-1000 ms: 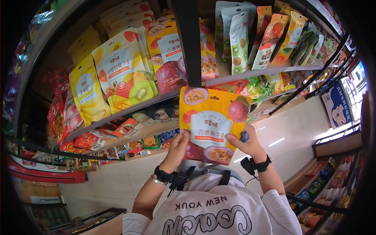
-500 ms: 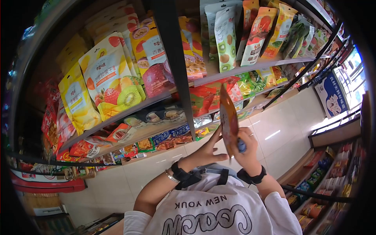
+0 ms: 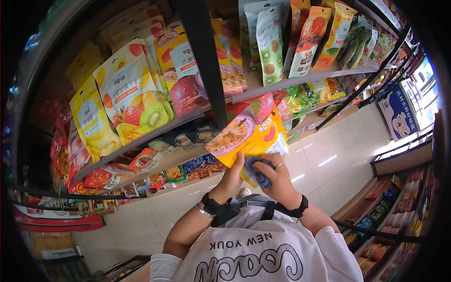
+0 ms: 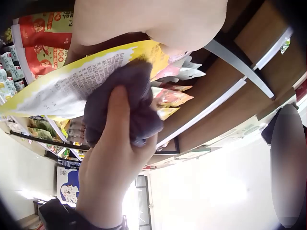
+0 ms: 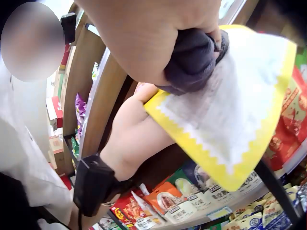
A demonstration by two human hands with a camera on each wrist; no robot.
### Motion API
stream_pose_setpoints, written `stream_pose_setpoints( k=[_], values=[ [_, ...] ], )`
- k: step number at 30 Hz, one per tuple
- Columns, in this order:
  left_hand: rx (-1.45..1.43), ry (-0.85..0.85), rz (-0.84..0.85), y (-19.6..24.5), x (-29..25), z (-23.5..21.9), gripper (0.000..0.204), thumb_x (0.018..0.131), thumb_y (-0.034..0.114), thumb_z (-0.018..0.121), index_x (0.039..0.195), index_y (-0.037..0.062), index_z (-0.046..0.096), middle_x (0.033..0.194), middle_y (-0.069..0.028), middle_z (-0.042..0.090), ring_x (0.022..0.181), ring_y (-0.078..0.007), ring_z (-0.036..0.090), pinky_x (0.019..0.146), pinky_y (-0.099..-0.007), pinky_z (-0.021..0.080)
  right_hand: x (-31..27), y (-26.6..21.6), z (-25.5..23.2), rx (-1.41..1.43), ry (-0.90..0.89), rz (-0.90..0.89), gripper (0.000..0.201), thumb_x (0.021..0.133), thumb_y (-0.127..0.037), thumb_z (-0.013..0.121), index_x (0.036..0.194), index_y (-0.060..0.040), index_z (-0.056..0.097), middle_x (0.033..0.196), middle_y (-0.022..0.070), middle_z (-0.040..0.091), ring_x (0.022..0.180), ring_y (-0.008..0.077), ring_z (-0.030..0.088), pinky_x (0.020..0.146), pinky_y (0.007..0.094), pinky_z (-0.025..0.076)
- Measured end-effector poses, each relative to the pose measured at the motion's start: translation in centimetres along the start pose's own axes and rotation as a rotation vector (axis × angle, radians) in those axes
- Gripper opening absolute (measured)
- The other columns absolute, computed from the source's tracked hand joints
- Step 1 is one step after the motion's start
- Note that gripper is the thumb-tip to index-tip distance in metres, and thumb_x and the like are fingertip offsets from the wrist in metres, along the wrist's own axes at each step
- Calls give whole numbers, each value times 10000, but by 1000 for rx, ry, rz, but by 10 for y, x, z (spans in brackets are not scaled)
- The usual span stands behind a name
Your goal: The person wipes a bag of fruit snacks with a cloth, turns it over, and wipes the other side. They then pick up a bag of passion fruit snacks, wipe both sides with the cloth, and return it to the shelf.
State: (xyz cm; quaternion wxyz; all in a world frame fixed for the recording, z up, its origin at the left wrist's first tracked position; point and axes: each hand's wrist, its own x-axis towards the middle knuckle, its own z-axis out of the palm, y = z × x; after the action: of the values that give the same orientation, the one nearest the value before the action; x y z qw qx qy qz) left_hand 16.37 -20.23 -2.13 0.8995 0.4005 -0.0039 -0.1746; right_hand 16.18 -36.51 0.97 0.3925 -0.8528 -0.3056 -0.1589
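Note:
My left hand grips a yellow snack pouch by its near edge, thumb on top. The pouch is tilted, with passion fruit pictures at one end. Its white printed back shows in the left wrist view, and this white panel fills much of the right wrist view. A bunched dark grey-blue cloth is in my right hand, which presses it against the pouch. In the left wrist view, the right thumb lies over the cloth. Most of the left fingers are hidden behind the pouch.
A shelf in front bears upright fruit snack pouches, among them a white one with kiwi pictures. A dark upright post divides it. Lower shelves hold more packets. Another shelf of snacks stands at right, above a tiled floor.
The pouch has gone from facing front in both hands, through edge-on, to tilted with its back exposed. The left hand has regripped it, and the right hand now presses the cloth on it.

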Motion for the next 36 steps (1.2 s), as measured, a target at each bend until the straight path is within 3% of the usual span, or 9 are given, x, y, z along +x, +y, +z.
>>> stream_pose_setpoints(
  k=[5, 10, 12, 14, 16, 20, 25, 30, 36],
  values=[
    [-29, -17, 2, 21, -2, -10, 629, 992, 510, 349, 1431, 60, 327, 1426, -114, 432, 1300, -236, 431, 1082, -411, 328, -1, 30, 11, -34, 281, 255, 396, 636, 68, 677, 1002, -71, 619, 1052, 167, 552, 954, 359, 576, 793, 396, 486],
    [-112, -83, -18, 26, 3, -13, 646, 987, 524, 340, 1436, 60, 318, 1427, -110, 431, 1303, -249, 429, 1083, -419, 326, -12, 13, 21, 50, -12, -90, 421, 607, 22, 702, 1010, -70, 622, 1077, 153, 534, 997, 342, 535, 846, 425, 469],
    [-140, -96, -20, 29, 2, -17, 644, 986, 523, 346, 1436, 63, 316, 1426, -104, 433, 1300, -241, 431, 1082, -415, 328, -12, 23, 17, 8, 78, -80, 423, 604, 35, 696, 1008, -65, 618, 1066, 157, 536, 982, 352, 543, 830, 427, 475],
    [-177, -85, -32, 32, -1, -19, 636, 986, 518, 358, 1434, 68, 316, 1422, -95, 437, 1296, -221, 435, 1082, -406, 332, -5, 30, 13, -49, 286, 119, 434, 598, 63, 684, 1008, -64, 619, 1045, 172, 541, 939, 362, 566, 786, 414, 488],
    [-148, -64, -38, 32, -1, -18, 652, 981, 531, 347, 1437, 66, 314, 1428, -102, 430, 1301, -243, 428, 1083, -421, 328, -6, 30, 17, -35, 274, 130, 430, 602, 56, 691, 1007, -71, 624, 1041, 174, 541, 930, 361, 568, 785, 410, 488],
    [-129, -70, -58, 29, 2, -17, 646, 985, 525, 339, 1442, 70, 305, 1426, -104, 433, 1303, -254, 428, 1085, -436, 329, -3, 9, 14, 31, 0, -139, 427, 622, -17, 725, 1034, -78, 634, 1036, 145, 543, 945, 334, 553, 799, 419, 481],
    [-74, -81, -80, 26, -5, -14, 583, 996, 475, 366, 1423, 79, 335, 1402, -92, 455, 1298, -232, 434, 1074, -422, 347, 13, 23, 7, -90, 274, 98, 443, 553, 45, 701, 979, -70, 654, 991, 152, 554, 871, 327, 584, 734, 388, 500],
    [218, -52, 10, 18, -5, -10, 508, 1005, 395, 426, 1393, 71, 381, 1364, -76, 482, 1234, -197, 489, 1042, -379, 388, 10, -2, 12, -42, 20, -263, 419, 567, -43, 719, 980, -66, 652, 998, 138, 552, 893, 322, 571, 752, 408, 495],
    [226, -22, -42, 15, -8, -14, 437, 1011, 329, 444, 1355, 60, 437, 1296, -64, 532, 1156, -163, 531, 1000, -331, 417, 29, 5, 0, -58, 233, 43, 428, 575, -11, 744, 988, -78, 652, 1010, 148, 561, 913, 338, 579, 743, 411, 500]
  ],
)
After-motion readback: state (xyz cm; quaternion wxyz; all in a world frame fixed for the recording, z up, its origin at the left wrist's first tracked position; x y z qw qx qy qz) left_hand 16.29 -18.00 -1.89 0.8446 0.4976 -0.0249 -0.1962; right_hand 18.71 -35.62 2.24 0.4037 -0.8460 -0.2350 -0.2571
